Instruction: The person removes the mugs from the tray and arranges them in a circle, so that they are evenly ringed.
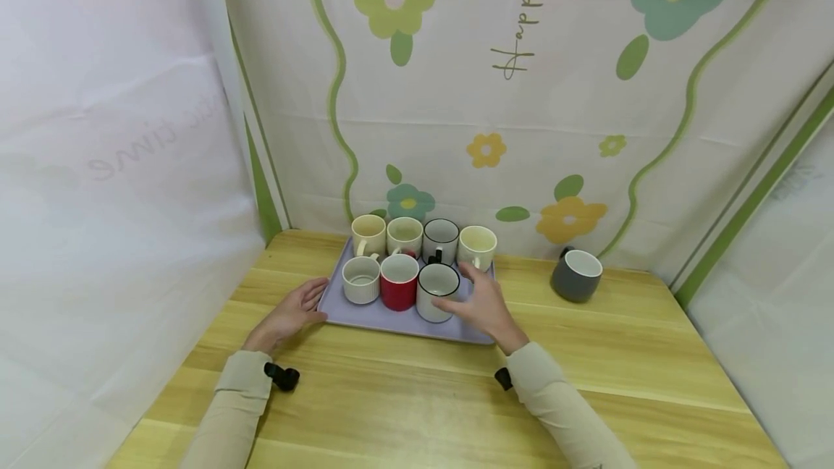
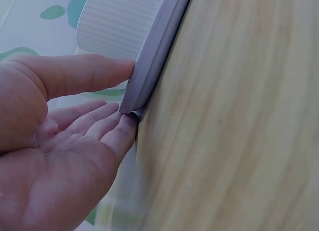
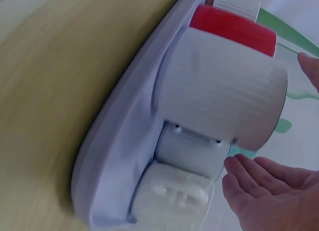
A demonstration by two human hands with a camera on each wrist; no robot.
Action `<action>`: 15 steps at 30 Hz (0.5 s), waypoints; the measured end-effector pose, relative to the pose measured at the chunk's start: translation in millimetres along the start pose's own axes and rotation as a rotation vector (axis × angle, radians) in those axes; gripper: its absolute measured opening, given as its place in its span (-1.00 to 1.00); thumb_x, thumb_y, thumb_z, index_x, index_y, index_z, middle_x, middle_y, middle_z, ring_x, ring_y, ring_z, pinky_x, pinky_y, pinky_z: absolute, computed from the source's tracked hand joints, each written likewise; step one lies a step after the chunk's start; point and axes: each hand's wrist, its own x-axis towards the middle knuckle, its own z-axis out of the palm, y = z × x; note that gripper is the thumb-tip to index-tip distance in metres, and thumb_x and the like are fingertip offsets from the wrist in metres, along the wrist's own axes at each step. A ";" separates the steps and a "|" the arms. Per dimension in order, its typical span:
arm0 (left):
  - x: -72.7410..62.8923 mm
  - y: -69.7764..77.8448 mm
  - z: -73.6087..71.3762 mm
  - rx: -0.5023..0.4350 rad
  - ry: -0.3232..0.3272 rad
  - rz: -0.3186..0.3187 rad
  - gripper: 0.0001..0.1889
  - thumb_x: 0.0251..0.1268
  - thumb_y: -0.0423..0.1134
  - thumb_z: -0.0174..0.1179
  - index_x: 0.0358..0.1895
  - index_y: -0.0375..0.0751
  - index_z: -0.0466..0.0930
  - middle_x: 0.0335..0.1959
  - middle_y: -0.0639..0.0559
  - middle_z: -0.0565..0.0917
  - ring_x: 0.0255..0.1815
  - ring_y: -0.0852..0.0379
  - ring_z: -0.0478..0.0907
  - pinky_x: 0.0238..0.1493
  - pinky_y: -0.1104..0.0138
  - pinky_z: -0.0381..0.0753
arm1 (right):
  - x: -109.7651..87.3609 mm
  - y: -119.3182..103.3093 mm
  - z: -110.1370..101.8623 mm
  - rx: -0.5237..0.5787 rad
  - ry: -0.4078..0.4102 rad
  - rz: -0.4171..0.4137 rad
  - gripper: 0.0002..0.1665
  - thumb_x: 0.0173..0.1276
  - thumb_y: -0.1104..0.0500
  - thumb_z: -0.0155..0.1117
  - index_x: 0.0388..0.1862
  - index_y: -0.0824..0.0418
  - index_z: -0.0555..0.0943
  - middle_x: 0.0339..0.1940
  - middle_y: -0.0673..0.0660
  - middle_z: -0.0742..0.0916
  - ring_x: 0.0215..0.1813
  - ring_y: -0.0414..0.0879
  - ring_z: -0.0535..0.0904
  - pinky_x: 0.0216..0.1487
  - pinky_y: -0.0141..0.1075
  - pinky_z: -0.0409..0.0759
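A lilac tray point(image 1: 407, 320) lies on the table and carries two rows of mugs. My left hand point(image 1: 293, 315) is at its left end, fingers fairly straight; in the left wrist view the thumb point(image 2: 94, 74) meets the rim and the fingertips reach the tray's lower edge. Over the tray's right part, my right hand point(image 1: 485, 306) is spread near a white mug with a black rim point(image 1: 426, 302). In the right wrist view its fingers point(image 3: 259, 178) stand apart from that mug point(image 3: 219, 81). Beside this mug in the front row are a red mug point(image 1: 399, 294) and a ribbed white mug point(image 1: 360, 288).
The back row has a pale yellow mug point(image 1: 369, 230), a cream mug point(image 1: 405, 231), another black-rimmed mug point(image 1: 441, 234) and a cream mug point(image 1: 478, 241) at right. A dark grey mug point(image 1: 575, 281) stands off the tray, on the wooden table point(image 1: 404, 411). Behind hangs a flowered curtain point(image 1: 456, 107).
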 end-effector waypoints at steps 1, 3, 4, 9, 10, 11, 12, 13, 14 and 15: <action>0.0 0.0 -0.1 -0.002 0.001 -0.002 -0.11 0.47 -0.60 0.14 0.72 -0.40 -0.18 0.75 -0.40 -0.10 0.76 -0.36 -0.15 0.72 -0.04 0.05 | 0.4 -2.2 3.7 0.007 0.004 0.008 0.16 0.03 -0.24 0.72 0.49 0.31 0.48 0.42 0.31 0.66 0.47 0.21 0.56 0.51 0.18 0.54; -0.4 0.2 0.1 -0.002 0.000 -0.003 -0.11 0.47 -0.60 0.14 0.72 -0.40 -0.18 0.75 -0.40 -0.10 0.76 -0.36 -0.15 0.71 -0.04 0.05 | 0.8 -6.0 10.5 0.019 0.015 0.036 0.19 0.00 -0.25 0.73 0.49 0.32 0.49 0.43 0.30 0.65 0.48 0.21 0.55 0.53 0.17 0.54; -0.4 0.2 0.1 -0.004 0.000 -0.002 -0.11 0.47 -0.60 0.14 0.72 -0.40 -0.18 0.75 -0.40 -0.11 0.76 -0.36 -0.15 0.71 -0.04 0.05 | 1.1 -7.6 13.3 0.020 0.020 0.048 0.20 0.00 -0.26 0.73 0.49 0.33 0.48 0.44 0.30 0.65 0.49 0.22 0.54 0.53 0.16 0.55; -1.2 0.4 0.5 0.002 -0.001 0.000 -0.10 0.47 -0.59 0.14 0.72 -0.40 -0.19 0.74 -0.40 -0.10 0.76 -0.36 -0.14 0.72 -0.05 0.05 | 3.9 -11.6 25.0 0.013 0.074 0.082 0.21 -0.04 -0.26 0.75 0.47 0.34 0.49 0.38 0.31 0.68 0.41 0.25 0.60 0.43 0.16 0.62; -1.4 0.5 0.6 0.002 -0.002 -0.001 -0.10 0.47 -0.59 0.15 0.72 -0.40 -0.19 0.74 -0.40 -0.10 0.76 -0.36 -0.14 0.72 -0.05 0.05 | 4.3 -12.1 26.6 0.010 0.088 0.084 0.20 -0.05 -0.25 0.76 0.46 0.33 0.51 0.35 0.30 0.70 0.38 0.25 0.61 0.40 0.16 0.64; -1.6 0.7 0.6 0.004 -0.003 -0.001 -0.10 0.47 -0.58 0.15 0.72 -0.40 -0.19 0.74 -0.40 -0.11 0.76 -0.36 -0.14 0.72 -0.05 0.04 | 5.0 -12.1 28.2 0.007 0.103 0.082 0.18 -0.06 -0.24 0.77 0.44 0.33 0.52 0.31 0.29 0.72 0.34 0.24 0.63 0.37 0.15 0.66; -1.7 0.9 0.6 0.005 -0.004 -0.001 -0.10 0.47 -0.58 0.15 0.72 -0.41 -0.20 0.74 -0.40 -0.11 0.76 -0.36 -0.15 0.72 -0.05 0.04 | 5.3 -12.3 29.4 0.003 0.115 0.084 0.16 -0.08 -0.22 0.78 0.41 0.32 0.54 0.28 0.28 0.73 0.31 0.24 0.65 0.33 0.15 0.68; -1.8 1.0 0.6 0.004 -0.005 -0.002 -0.10 0.46 -0.58 0.16 0.72 -0.41 -0.20 0.74 -0.40 -0.11 0.76 -0.36 -0.15 0.72 -0.05 0.04 | 5.6 -12.4 30.4 -0.001 0.126 0.086 0.13 -0.09 -0.21 0.79 0.39 0.31 0.56 0.24 0.26 0.75 0.27 0.23 0.66 0.30 0.14 0.69; -1.7 1.2 0.6 0.002 -0.005 -0.002 -0.09 0.46 -0.58 0.16 0.72 -0.41 -0.20 0.74 -0.40 -0.11 0.76 -0.36 -0.15 0.72 -0.05 0.04 | 6.0 -12.5 31.2 0.000 0.137 0.088 0.11 -0.10 -0.19 0.80 0.37 0.30 0.57 0.21 0.25 0.76 0.25 0.22 0.68 0.28 0.13 0.71; -1.5 1.4 0.4 0.000 -0.005 -0.003 -0.09 0.46 -0.59 0.16 0.72 -0.41 -0.20 0.75 -0.40 -0.11 0.76 -0.36 -0.16 0.72 -0.05 0.03 | 6.7 -12.3 32.0 0.002 0.145 0.092 0.09 -0.11 -0.18 0.80 0.35 0.29 0.59 0.19 0.23 0.77 0.23 0.20 0.69 0.26 0.11 0.72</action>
